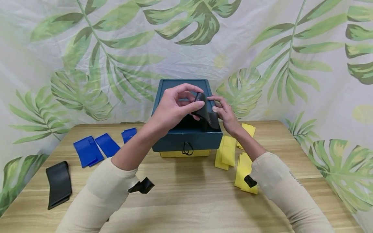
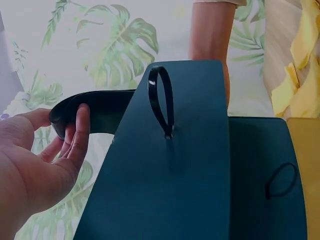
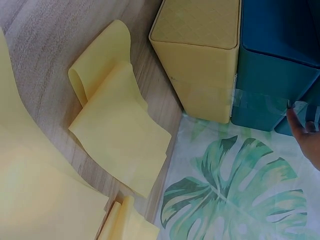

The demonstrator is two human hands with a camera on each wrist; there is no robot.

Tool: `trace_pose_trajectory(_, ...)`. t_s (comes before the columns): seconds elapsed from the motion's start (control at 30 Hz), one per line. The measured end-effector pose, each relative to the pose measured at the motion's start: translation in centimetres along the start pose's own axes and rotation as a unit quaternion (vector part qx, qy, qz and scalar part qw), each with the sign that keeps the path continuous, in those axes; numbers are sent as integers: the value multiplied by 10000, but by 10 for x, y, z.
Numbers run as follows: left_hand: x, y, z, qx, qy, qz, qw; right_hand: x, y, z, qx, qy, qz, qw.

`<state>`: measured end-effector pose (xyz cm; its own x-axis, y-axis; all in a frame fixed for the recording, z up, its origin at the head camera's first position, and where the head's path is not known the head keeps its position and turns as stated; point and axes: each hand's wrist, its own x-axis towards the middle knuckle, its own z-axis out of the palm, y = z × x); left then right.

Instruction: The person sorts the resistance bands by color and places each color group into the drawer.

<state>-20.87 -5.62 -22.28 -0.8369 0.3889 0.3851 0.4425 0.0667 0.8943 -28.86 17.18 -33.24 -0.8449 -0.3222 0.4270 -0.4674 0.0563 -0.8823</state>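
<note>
My left hand [image 1: 172,106] pinches a black folded leather-like strip [image 1: 204,108] between thumb and fingers. The strip curves down into the pulled-out top drawer [image 1: 186,140] of a dark teal box [image 1: 186,83]. In the left wrist view, the drawer front carries a black loop pull [image 2: 161,100], and the strip [image 2: 107,107] reaches behind it. My right hand [image 1: 228,118] rests at the box's right edge with fingers extended. The right wrist view shows a fingertip against the teal side; the rest of that hand is mostly out of frame.
Below the teal drawers sits a yellow drawer [image 1: 186,153]. Blue strips [image 1: 87,150] and a black strip pile [image 1: 59,184] lie on the wooden table [image 1: 186,200] at left. Several yellow strips [image 1: 228,150] lie to the right. A leaf-patterned cloth [image 1: 122,38] hangs behind.
</note>
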Motion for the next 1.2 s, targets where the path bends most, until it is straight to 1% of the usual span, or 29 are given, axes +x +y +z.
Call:
trace_pose_trajectory(0.13,-8,-5,-10,24,-31,-177,9998,0,-1,1,-32,33,30,10000)
trace_pose_trajectory(0.23,-17,-10,-20,112,-138,-460,9988,0,-2,2,-13,46,40,10000)
trace_pose_trajectory(0.33,-25,-15,-31,330,-256,-758,9963,0,-2,2,-31,46,44,10000)
trace_pose_trajectory(0.43,-30,-18,-39,671,-321,-926,9929,-1,-2,1,3,50,35,10000)
trace_pose_trajectory(0.6,-32,-19,-47,1202,-372,-960,9874,-1,-1,0,59,38,18,10000)
trace_pose_trajectory(0.77,-32,-17,-53,1620,-407,-986,9810,-1,0,1,48,32,10,10000)
trace_pose_trajectory(0.93,-33,-20,-58,1948,-462,-1076,9738,-2,0,1,38,30,25,10000)
trace_pose_trajectory(1.1,-35,-25,-64,1999,-521,-1091,9723,-1,-1,2,89,-22,25,10000)
trace_pose_trajectory(1.2,-35,-25,-64,2320,-593,-1012,9656,0,-1,2,108,-33,12,9999)
